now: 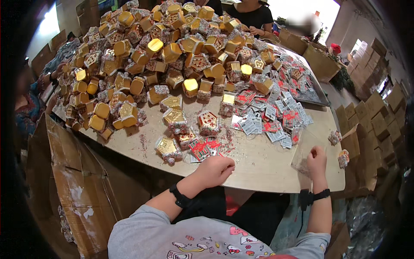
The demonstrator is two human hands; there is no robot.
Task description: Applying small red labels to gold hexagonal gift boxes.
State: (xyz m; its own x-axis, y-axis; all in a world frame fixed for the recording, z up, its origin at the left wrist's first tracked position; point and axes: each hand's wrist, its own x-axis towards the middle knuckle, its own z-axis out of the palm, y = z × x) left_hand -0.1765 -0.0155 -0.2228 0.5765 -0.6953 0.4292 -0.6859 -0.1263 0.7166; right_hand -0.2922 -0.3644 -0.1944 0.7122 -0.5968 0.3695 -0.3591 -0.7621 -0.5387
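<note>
My left hand (214,169) rests on the wooden table (258,166), fingers curled shut, just below a flat red-and-white printed card (203,148). My right hand (316,158) pinches the edge of a clear plastic bag (305,149) lying on the table. A small glittery house-shaped box with a gold base (167,149) lies left of the card, another with a red front (208,122) above it. Behind them rises a big heap of the same gold-bottomed boxes (164,56).
Several printed cards (276,116) are spread at the centre right. Two loose boxes (339,149) lie by the table's right edge. Cardboard cartons stand at left (77,181) and right (375,116). Other people sit at the far side (252,17) and left (28,103).
</note>
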